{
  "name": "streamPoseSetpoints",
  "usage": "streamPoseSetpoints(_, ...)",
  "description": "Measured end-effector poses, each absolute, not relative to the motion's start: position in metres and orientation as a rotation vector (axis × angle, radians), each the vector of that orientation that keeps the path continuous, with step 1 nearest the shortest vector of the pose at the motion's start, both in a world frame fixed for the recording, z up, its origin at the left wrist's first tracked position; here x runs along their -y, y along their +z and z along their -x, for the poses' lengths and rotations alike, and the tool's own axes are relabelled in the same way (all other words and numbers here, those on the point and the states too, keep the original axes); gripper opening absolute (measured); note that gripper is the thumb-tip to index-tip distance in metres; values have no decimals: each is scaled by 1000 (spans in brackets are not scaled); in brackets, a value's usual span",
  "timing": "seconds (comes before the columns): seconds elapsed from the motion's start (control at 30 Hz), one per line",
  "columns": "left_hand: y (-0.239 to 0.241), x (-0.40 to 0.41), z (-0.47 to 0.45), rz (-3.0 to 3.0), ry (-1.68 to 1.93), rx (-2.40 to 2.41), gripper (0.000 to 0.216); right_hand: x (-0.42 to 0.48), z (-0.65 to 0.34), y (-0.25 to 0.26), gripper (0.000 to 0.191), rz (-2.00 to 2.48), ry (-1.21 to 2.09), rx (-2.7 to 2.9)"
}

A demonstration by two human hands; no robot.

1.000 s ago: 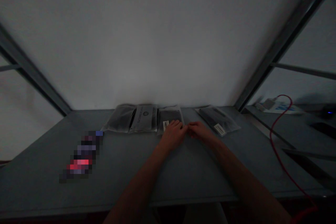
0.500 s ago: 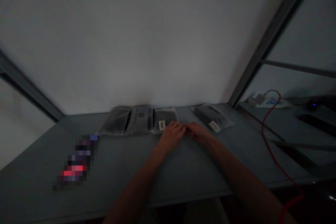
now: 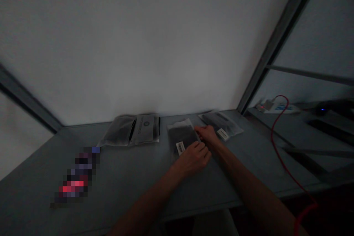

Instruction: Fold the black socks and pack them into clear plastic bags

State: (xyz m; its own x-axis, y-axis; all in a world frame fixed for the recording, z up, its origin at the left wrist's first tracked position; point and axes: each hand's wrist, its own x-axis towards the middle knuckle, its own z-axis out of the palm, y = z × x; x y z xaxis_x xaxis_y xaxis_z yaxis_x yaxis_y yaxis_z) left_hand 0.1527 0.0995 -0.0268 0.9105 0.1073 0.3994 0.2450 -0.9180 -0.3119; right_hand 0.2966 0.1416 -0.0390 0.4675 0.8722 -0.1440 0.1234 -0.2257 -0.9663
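Observation:
A clear plastic packet [image 3: 183, 132] with dark contents and a white barcode label lies tilted on the grey table. Its lower right part is gripped by my left hand [image 3: 195, 156], fingers curled over the edge. My right hand [image 3: 207, 133] is closed at the packet's upper right edge; its fingertips are partly hidden. Just beyond that hand, to the right, rests another labelled plastic packet [image 3: 218, 121]. Over on the left lie a packet with grey printing [image 3: 146, 127] and a plain dark packet [image 3: 119, 128], side by side.
A white wall [image 3: 171, 44] rises behind the grey table [image 3: 132, 180]. Blurred-out coloured squares cover something at the left [image 3: 76, 179]. A red cable [image 3: 273, 136] runs down the right side from a white power strip [image 3: 282, 108]. Metal frame posts [image 3: 272, 40] stand at both sides.
The labelled packet has come away from the printed one, toward me and to the right, and has turned. My left hand moved down and right with it; my hands are now farther apart.

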Motion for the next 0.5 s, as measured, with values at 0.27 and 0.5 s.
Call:
streamPoseSetpoints(0.27,-29,-83,-160,2696,-700,101,17,-143,-304,-32,24,1718,782,828)
streamPoseSetpoints(0.5,-31,-63,-164,2723,-734,-85,18,-143,-322,-32,25,1727,736,833)
